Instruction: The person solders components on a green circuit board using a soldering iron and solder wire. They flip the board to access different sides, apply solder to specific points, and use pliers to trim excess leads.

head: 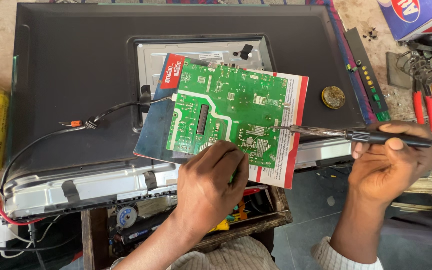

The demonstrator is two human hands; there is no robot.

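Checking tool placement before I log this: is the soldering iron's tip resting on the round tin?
No, the soldering iron in the right hand points its tip at the green circuit board.

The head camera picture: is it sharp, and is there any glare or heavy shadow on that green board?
Head view: the green circuit board is sharp and evenly lit in soft daylight, without glare; the left hand casts only a faint shadow; the soldering iron in the right hand is crisp; the drawer under the table lies dark; straight edges bow slightly toward the corners.
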